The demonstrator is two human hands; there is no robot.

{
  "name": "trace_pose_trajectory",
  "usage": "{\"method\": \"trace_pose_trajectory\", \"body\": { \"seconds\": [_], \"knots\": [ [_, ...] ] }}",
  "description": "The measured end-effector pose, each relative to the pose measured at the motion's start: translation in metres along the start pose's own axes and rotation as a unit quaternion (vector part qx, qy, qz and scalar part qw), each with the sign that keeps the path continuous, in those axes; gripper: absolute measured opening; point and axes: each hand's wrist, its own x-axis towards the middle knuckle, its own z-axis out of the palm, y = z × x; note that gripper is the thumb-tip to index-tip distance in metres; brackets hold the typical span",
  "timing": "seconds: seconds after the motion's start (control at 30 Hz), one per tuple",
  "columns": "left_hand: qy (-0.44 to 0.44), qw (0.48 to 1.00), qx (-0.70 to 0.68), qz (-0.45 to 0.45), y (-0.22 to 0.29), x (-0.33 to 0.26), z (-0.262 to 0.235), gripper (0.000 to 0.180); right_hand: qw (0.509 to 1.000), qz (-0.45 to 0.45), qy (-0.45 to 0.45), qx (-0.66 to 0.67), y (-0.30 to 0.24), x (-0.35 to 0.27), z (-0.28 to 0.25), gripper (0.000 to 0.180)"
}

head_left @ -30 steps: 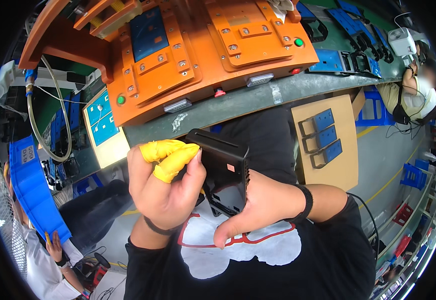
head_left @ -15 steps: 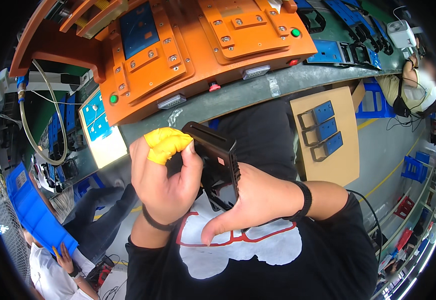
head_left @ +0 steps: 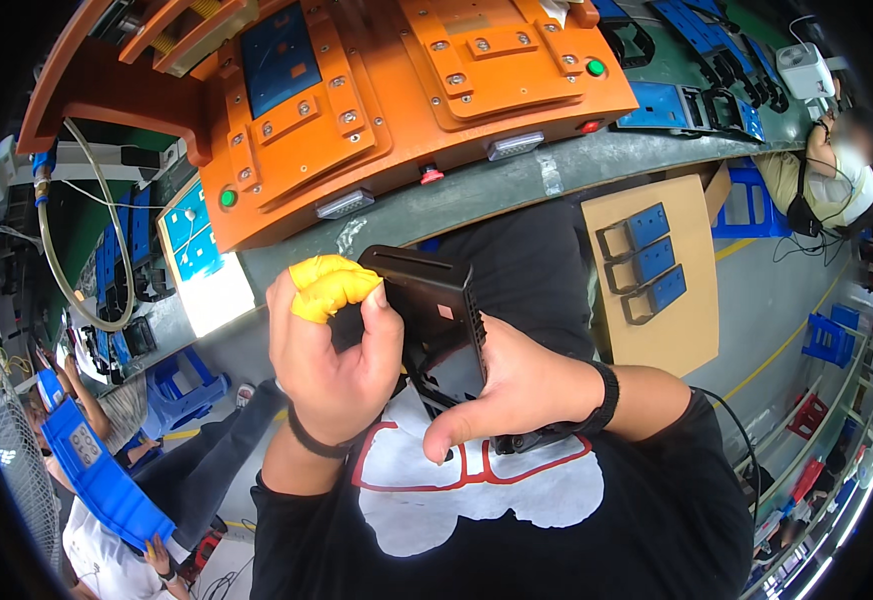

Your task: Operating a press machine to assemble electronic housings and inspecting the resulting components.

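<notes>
Moved: since half a second ago, the blue bin at lower left has swung down and rightward in a co-worker's hand.
Black frame: centre of the picture, tilted, below the counter.
Left hand: grip pinched closed at the frame's upper-left corner, yellow covers on two fingers; anything between the tips is hidden.
Right hand: grip around the frame's right side, thumb apart.

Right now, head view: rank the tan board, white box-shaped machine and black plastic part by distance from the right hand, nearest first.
1. Black plastic part: touching the right hand, on its left side.
2. Tan board: off to the right.
3. White box-shaped machine: farthest, upper right of the view.
</notes>
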Motion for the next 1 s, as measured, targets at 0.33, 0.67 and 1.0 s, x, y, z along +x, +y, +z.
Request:
{"method": "trace_pose_trajectory", "body": {
  "seconds": [0.33, 0.67, 1.0],
  "knots": [
    [0.01, 1.0, -0.007, -0.002, -0.004, -0.006, -0.003, 0.019, 0.997, 0.01, -0.027, 0.075, 0.0, 0.003, -0.002, 0.107],
    [0.058, 0.992, -0.089, -0.075, -0.005, -0.007, -0.009, 0.014, 0.989, 0.09, -0.011, 0.121, -0.002, 0.004, -0.01, 0.086],
    [0.004, 1.0, 0.014, 0.008, -0.004, 0.011, -0.008, 0.023, 0.993, 0.036, -0.04, 0.109, -0.001, 0.006, -0.014, 0.099]
  ]
}}
